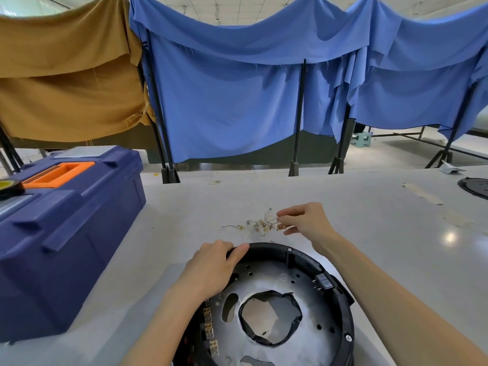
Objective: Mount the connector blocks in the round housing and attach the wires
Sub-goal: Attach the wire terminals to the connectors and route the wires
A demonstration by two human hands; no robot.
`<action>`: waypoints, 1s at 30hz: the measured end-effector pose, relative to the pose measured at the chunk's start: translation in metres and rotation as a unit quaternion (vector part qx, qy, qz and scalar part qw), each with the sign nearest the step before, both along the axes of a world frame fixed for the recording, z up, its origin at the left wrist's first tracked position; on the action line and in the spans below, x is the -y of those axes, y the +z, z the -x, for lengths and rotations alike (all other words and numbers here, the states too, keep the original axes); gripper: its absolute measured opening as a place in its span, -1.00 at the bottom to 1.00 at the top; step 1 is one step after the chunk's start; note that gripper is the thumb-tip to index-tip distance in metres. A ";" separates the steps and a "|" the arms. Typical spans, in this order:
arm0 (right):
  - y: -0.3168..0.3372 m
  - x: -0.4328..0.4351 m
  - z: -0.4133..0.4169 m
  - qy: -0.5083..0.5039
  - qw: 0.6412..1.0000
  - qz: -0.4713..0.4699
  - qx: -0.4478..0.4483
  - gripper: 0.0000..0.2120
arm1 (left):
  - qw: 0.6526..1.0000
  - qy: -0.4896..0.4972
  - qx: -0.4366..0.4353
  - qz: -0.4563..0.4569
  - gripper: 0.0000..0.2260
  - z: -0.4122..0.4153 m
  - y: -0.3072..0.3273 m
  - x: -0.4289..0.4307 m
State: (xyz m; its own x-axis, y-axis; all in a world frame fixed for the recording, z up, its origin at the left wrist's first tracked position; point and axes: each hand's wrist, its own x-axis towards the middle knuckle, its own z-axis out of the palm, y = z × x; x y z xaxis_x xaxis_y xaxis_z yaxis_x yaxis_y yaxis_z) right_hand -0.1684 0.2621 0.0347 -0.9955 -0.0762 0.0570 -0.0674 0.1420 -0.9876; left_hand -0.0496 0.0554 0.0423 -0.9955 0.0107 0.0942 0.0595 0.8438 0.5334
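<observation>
Right hand [306,220] on wires [261,224] (left hand [214,268] on housing [274,249])

A round housing [303,256], black-rimmed with a perforated grey metal floor, lies flat and open side up on the desk [383,233], close to the person. Its ragged central opening is ringed in black. A row of connector blocks [210,326] with brass terminals sits along the inner left wall, and a black block [323,282] is fixed at the right rim. The left hand [214,265] grips the far-left rim, fingers curled over it. Just beyond the housing, short wires [260,225] with brass-coloured ends lie in a loose heap, where the right hand [306,220] pinches one wire [282,227] at the heap's right edge.
</observation>
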 end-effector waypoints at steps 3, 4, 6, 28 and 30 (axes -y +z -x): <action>0.000 -0.003 -0.006 0.000 1.000 0.005 -0.009 -0.89 | 0.999 0.014 0.014 -0.034 -0.49 0.004 0.001 0.002; 0.000 -0.003 -0.008 0.002 1.000 0.007 -0.013 -0.87 | 0.999 0.021 0.022 -0.042 -0.49 0.006 0.002 0.002; -0.001 -0.002 -0.013 0.002 1.000 0.012 -0.021 -0.84 | 0.998 0.028 0.024 -0.050 -0.48 0.012 0.004 0.001; -0.010 -0.005 -0.016 -0.042 0.998 0.008 -0.040 -0.88 | 0.955 0.143 0.014 -0.259 -0.96 0.059 0.018 -0.020; -0.008 -0.004 -0.015 -0.046 0.998 0.006 -0.046 -0.86 | 0.954 0.149 0.009 -0.261 -0.95 0.059 0.017 -0.017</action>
